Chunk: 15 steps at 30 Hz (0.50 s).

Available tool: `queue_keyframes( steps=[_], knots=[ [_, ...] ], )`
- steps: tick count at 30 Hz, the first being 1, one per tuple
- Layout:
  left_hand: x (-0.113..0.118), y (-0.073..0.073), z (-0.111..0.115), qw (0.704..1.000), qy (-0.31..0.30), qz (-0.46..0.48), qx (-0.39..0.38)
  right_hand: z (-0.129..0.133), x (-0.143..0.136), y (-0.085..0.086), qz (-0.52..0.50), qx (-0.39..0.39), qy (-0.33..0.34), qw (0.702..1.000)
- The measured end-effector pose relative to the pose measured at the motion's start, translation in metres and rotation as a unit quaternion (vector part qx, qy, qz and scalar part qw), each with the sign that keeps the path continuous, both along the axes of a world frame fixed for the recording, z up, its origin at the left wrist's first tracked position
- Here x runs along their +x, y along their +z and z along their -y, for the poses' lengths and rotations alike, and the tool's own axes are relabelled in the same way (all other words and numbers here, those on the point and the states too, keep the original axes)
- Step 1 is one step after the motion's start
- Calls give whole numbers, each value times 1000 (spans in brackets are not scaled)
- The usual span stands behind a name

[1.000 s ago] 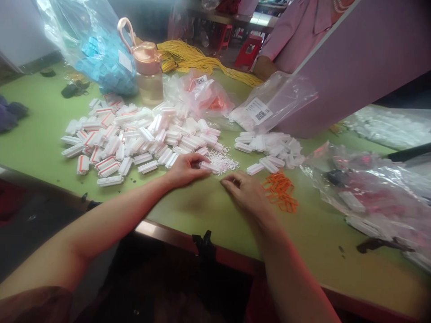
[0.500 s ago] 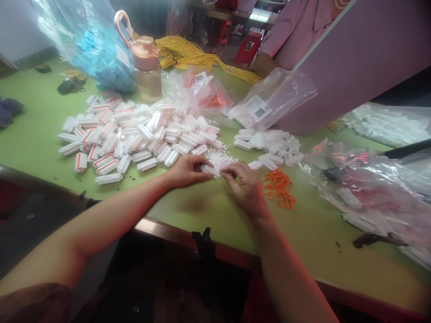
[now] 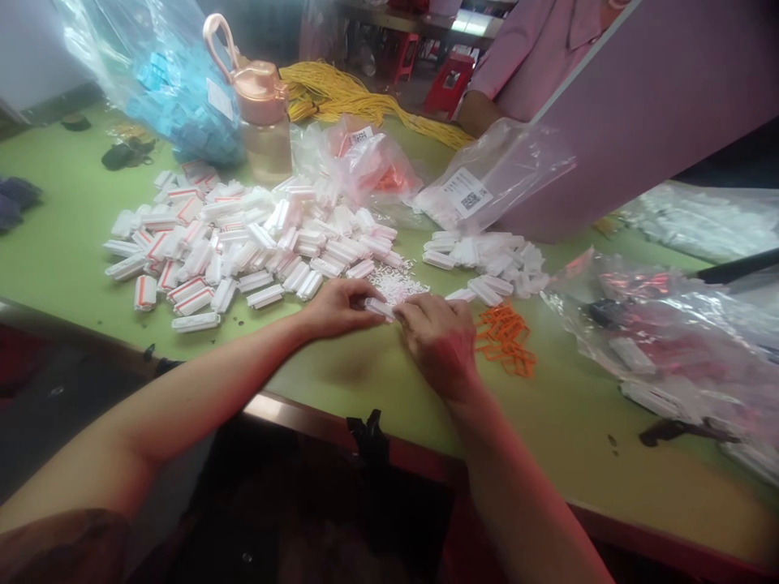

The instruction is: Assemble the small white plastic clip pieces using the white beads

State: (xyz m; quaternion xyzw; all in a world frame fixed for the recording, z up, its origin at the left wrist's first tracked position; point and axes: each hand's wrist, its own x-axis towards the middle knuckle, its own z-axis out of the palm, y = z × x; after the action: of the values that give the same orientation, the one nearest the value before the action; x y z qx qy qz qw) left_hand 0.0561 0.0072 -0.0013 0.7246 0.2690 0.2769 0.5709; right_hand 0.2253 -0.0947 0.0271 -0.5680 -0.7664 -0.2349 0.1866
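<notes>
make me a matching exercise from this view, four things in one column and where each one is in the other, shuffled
1. small white housing
2. orange rectangular frames
3. rose-gold-lidded bottle
4. tiny white pins

A. between the bag of blue parts and the bundle of yellow cords
B. heaped just beyond the two hands
C. in the fingers of the left hand
D. to the right of the right hand

Pairs: 1-C, 2-D, 3-A, 4-B

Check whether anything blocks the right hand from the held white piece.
Nothing visible does. The right hand is at one end of the white piece, the left hand at the other. White bits lie beyond.
</notes>
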Motion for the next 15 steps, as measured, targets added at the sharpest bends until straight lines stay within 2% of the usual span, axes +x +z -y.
queue_keyframes(
  steps=[6, 11, 15],
  knots=[
    [0, 1, 1, 1000, 6, -11, 6, -1, 4, -1, 11, -8, 13, 1000],
    [-1, 2, 1, 999, 9, -23, 24, -2, 5, -4, -19, -36, 12, 999],
    [-1, -1, 0, 1000, -1, -4, -13, -3, 6, -9, -67, -46, 12, 997]
  ],
)
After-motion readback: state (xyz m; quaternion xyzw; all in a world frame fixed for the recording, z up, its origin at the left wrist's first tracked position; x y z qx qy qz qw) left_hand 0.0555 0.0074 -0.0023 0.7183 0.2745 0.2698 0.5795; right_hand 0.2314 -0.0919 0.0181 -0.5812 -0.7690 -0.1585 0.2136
